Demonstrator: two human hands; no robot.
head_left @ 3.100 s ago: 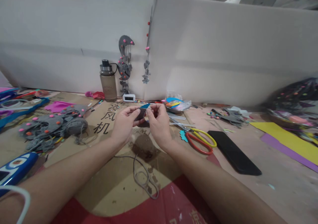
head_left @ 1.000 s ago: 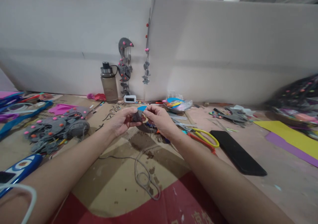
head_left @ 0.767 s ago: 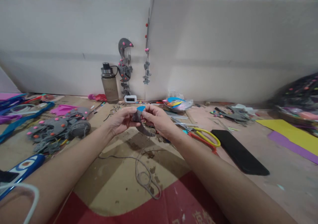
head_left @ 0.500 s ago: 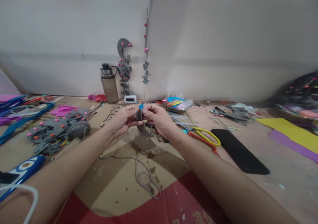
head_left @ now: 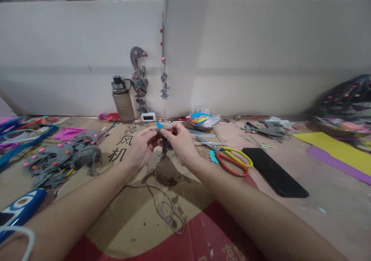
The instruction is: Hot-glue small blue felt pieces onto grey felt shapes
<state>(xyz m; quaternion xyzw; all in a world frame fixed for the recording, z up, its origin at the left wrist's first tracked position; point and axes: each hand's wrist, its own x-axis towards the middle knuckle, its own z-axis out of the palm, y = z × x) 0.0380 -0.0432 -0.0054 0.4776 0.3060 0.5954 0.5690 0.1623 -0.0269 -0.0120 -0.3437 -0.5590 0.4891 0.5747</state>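
My left hand (head_left: 144, 145) and my right hand (head_left: 180, 143) meet above the cardboard, fingertips pinched together. Between them is a dark grey strip that looks like felt (head_left: 164, 146), hanging down, with a small blue piece (head_left: 159, 126) at its top. Both hands appear closed on the grey strip; the fingers hide part of it. Thin grey cord (head_left: 165, 188) runs from below the hands and lies in loops on the cardboard (head_left: 136, 218). Right of my right hand lie scissors (head_left: 236, 162) with yellow and red handles, beside a turquoise scrap (head_left: 213, 156).
A black phone (head_left: 275, 172) lies at right, near yellow (head_left: 333, 149) and purple sheets (head_left: 333, 162). Grey felt decorations (head_left: 55, 158) and a yarn ball (head_left: 87, 155) are at left. A bottle (head_left: 123, 102), white digital clock (head_left: 148, 117) and bowl (head_left: 204, 124) stand at the back.
The view has shifted slightly, so the scene sits further left. The grey strip now hangs lower between my hands, and the scissors show more fully.
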